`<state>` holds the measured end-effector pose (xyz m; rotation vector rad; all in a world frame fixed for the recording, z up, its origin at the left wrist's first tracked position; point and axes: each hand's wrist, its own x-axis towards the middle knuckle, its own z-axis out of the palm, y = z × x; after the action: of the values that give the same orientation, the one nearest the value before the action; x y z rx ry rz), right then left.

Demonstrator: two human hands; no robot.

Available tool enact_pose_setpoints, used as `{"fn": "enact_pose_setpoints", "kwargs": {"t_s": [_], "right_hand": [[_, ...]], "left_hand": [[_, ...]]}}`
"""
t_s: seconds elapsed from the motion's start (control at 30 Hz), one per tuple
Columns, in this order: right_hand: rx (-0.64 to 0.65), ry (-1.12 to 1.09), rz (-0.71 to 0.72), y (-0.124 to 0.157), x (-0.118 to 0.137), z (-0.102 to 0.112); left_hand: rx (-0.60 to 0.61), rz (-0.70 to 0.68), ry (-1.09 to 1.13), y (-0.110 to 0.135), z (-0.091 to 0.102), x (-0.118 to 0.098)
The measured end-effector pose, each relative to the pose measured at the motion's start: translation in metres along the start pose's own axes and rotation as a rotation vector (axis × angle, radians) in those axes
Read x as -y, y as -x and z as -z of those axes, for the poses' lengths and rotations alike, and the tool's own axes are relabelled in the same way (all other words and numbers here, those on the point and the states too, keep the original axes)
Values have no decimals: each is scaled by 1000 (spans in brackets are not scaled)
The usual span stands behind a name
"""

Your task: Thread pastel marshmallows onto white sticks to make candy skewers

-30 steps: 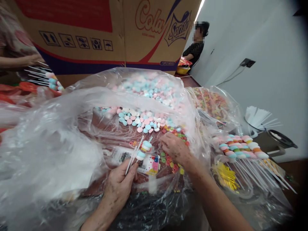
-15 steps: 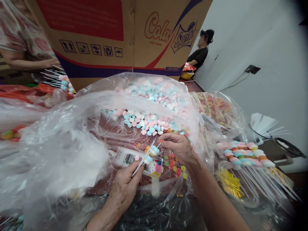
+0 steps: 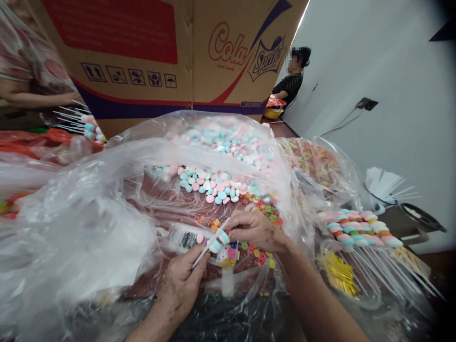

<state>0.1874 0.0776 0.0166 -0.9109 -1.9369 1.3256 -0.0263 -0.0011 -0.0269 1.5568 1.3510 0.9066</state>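
Observation:
My left hand [image 3: 185, 270] is closed round the lower part of a white candy stick [image 3: 200, 256], which slants up to the right. Blue, white and pink marshmallows [image 3: 218, 243] are threaded on it, with a darker band between them. My right hand [image 3: 254, 229] pinches at the stick's upper end; its fingertips hide most of the small reddish gummy ring seen there earlier. Below the hands lies a printed packet [image 3: 228, 259] with a loose pink marshmallow [image 3: 200, 238] near it. Gummy rings [image 3: 261, 256] are scattered to the right of the packet.
An open clear bag of marshmallows [image 3: 221, 185] lies ahead, before a large cardboard box [image 3: 142, 99]. Finished marshmallow skewers [image 3: 363, 230], yellow ties [image 3: 340, 273], a holder of white sticks [image 3: 384, 183] and a bag of gummies [image 3: 313, 156] are at right. Two other people are beyond.
My right hand has come down and left, bringing the reddish gummy ring from beside the stick to its upper end. My left hand keeps its hold; the view has shifted slightly.

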Motion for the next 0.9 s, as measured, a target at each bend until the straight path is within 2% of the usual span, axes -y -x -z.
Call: {"fn": "enact_pose_setpoints", "kwargs": {"t_s": [0.13,0.2,0.23,0.3,0.37,0.47,0.57,0.67,0.8,0.9], "right_hand": [[-26,-34,-44,3,-6,-3],[-122,-92,-81,1,-6,3],[-212,-102,-94,-1,-6,7],[-399,6,-108,-8,-6,19],[-479,283,-126,-18,-7,29],[-363,713,-168,-31,-12,33],[-228,947,-216,-39,-17,28],[-92,995,-235,-38,-18,27],[44,910,-200,-27,-13,36],[6,867,-235,-18,-12,42]], "left_hand": [[-3,36,-8,0,-1,-1],[-3,52,5,0,-1,-1],[-6,55,13,0,-1,0],[-26,56,31,-1,0,2],[-45,61,54,-1,0,4],[-66,73,83,-1,0,5],[-62,75,110,-1,0,5],[-43,89,141,0,0,6],[-41,102,141,-1,-1,4],[-39,99,131,-1,0,0]]}}
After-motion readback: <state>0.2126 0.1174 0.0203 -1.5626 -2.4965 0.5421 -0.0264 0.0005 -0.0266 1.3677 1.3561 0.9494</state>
